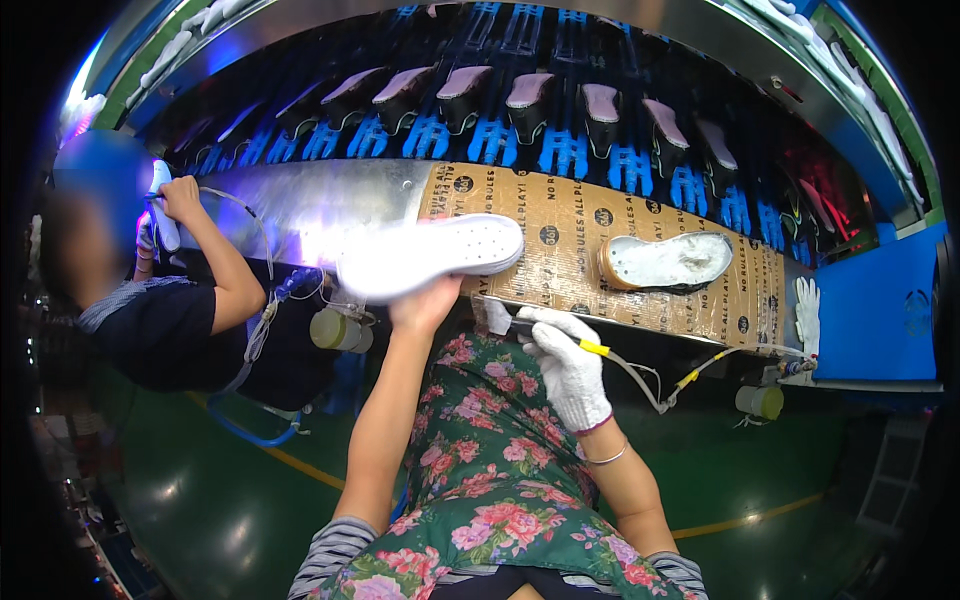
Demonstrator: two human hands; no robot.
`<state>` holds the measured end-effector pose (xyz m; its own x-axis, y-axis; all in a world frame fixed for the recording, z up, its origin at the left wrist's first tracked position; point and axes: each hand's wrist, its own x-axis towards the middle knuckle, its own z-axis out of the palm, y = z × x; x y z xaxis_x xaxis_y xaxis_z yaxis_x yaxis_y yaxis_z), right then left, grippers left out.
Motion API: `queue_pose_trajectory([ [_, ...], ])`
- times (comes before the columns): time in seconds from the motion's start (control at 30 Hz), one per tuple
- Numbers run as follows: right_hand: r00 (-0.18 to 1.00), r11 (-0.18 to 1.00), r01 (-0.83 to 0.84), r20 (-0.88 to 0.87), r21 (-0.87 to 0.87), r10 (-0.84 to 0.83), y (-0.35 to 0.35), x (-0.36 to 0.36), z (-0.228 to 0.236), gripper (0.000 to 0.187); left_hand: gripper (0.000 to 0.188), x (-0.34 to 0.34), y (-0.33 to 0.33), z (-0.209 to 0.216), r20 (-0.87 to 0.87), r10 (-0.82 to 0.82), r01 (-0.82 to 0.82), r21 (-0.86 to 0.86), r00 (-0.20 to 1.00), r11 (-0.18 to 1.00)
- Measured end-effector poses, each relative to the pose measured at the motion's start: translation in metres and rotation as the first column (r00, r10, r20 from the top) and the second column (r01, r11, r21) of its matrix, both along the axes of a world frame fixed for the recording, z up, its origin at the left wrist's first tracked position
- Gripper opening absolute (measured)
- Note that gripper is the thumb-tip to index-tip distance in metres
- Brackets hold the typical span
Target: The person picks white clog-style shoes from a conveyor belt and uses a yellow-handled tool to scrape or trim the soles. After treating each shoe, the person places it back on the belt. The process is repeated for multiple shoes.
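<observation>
My bare left hand [425, 303] is closed round a white shoe sole [478, 245], held level over the left end of the cardboard. Small holes dot the sole's right part; its left part is washed out by glare. In my right hand [566, 362], which wears a white knit glove, is a brush [500, 317] with pale bristles and a dark handle. Yellow tape and a thin hose [635, 372] run from its handle. The brush tip is below the sole, apart from it. A tan-rimmed shoe piece [670, 261] with a white-smeared face lies on the cardboard to the right.
Printed cardboard [570, 290] covers the metal bench [370, 195]. Behind it, dark shoes [530, 95] sit on a rack with blue holders [563, 150]. At left a person [160, 320] holds another white sole [163, 205]. A white glove [807, 310] hangs by the blue panel [880, 310].
</observation>
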<state>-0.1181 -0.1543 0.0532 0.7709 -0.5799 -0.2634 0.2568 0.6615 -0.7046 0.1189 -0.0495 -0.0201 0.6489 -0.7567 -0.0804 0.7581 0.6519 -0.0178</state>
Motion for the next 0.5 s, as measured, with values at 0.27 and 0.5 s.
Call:
queue_pose_trajectory([
  [0.27, 0.994, 0.996, -0.066, -0.096, -0.057, 0.060, 0.018, 0.012, -0.009, 0.024, 0.105, -0.095, 0.079, 0.017, -0.130, -0.461, 0.469, 0.037, 0.878, 0.883],
  [0.5, 0.996, 0.557, -0.035, -0.072, -0.830, -0.045, -0.005, -0.001, 0.045, 0.028, 0.097, -0.137, 0.058, 0.011, -0.058, -0.423, 0.420, -0.061, 0.904, 0.906],
])
